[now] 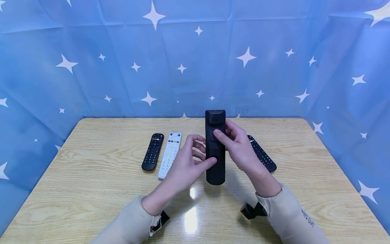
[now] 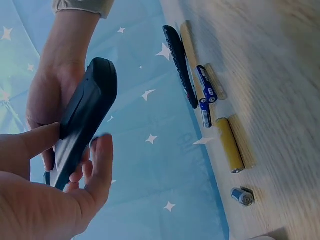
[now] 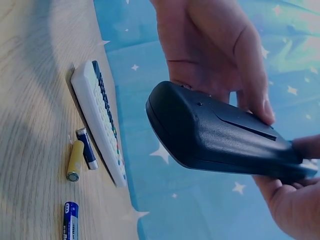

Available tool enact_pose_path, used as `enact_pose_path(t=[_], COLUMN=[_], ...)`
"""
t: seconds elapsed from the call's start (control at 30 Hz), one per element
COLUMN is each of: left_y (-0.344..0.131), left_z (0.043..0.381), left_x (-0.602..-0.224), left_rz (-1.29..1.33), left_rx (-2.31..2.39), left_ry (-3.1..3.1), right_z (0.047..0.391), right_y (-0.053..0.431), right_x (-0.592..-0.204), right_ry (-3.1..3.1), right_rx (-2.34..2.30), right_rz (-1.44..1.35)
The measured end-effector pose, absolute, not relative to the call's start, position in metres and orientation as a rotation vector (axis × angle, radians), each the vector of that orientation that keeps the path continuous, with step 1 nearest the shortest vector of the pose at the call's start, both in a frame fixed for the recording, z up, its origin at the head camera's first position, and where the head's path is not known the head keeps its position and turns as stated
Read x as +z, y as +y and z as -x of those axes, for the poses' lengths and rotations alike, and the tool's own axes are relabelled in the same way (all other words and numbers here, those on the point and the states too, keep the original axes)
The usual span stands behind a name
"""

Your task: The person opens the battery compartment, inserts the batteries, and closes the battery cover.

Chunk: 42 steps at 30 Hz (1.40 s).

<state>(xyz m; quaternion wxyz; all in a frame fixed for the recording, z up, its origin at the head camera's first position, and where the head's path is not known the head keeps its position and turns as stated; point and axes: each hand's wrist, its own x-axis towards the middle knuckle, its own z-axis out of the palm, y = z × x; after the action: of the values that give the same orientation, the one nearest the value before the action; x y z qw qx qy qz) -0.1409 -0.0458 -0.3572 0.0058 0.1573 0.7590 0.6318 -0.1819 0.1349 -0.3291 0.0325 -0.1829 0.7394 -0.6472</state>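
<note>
You are holding the black remote (image 1: 215,149) above the table (image 1: 91,189), with its back facing you. Your left hand (image 1: 186,162) grasps its lower part, and your right hand (image 1: 239,147) grasps its upper part. At the left side, a white remote (image 1: 169,154) lies just beside another dark remote (image 1: 153,151). Near the blue batteries (image 2: 205,85) on the table, there is also a yellow battery (image 2: 230,145).

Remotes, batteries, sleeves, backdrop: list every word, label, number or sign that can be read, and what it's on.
"AAA", apparently: blue-and-white battery, right wrist view.
Held remote, back: label lines too small to read.
White remote, left black remote, right black remote: button markings too small.
Left wrist view's blue batteries: blurred.
Right sleeve: dark lettering, unreadable.
Backdrop: faint marks, unreadable.
</note>
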Motion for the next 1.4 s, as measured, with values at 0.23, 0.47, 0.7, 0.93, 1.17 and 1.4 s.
enact_pose_path(t=[0.23, 0.47, 0.7, 0.93, 1.17, 1.4], left_y=[-0.047, -0.046, -0.044, -0.041, -0.035, -0.033], left_z=[0.142, 0.141, 0.138, 0.132, 0.128, 0.126], left_x=[-0.356, -0.357, -0.357, -0.357, -0.359, -0.360], left_rz=[-0.528, -0.542, -0.547, -0.611, -0.662, -0.692], left_rx=[1.951, 1.947, 1.881, 1.730, 1.380, 1.292], left_ry=[2.352, 2.361, 2.419, 2.649, 3.003, 3.118], right_z=[0.181, 0.180, 0.180, 0.180, 0.177, 0.174], right_y=[0.134, 0.134, 0.133, 0.131, 0.126, 0.123], right_x=[-0.329, -0.331, -0.331, -0.332, -0.331, -0.331], right_ry=[2.277, 2.280, 2.297, 2.328, 2.420, 2.454], right_rx=[-1.997, -2.001, -2.033, -2.088, -2.145, -2.138], right_rz=[0.581, 0.575, 0.567, 0.527, 0.577, 0.592])
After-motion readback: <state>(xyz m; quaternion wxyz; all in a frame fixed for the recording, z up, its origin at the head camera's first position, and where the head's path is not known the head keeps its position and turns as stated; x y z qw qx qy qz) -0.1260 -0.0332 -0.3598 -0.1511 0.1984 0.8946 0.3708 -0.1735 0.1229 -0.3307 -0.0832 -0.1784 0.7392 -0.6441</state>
